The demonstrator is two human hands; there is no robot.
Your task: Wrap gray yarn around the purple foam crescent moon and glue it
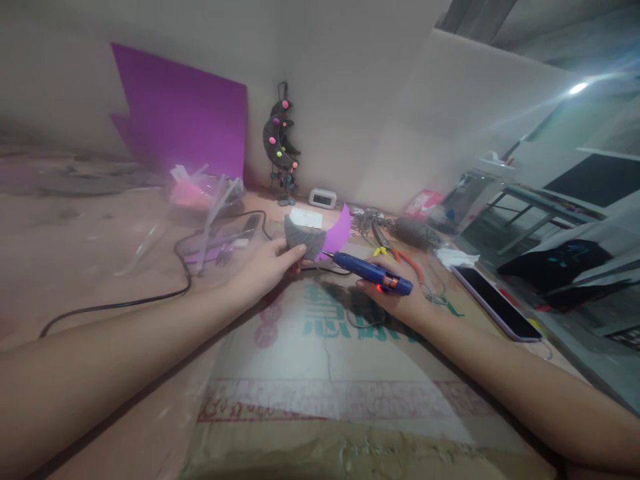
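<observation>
The left hand (267,268) had its grip closed on a gray and purple moon shape (314,239). The right hand (395,299) gripped a blue glue gun (373,272), its tip right at the shape.

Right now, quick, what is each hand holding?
Left hand: closed on a grey and purple crescent-shaped craft piece.
Right hand: closed around a blue plastic glue gun.
</observation>
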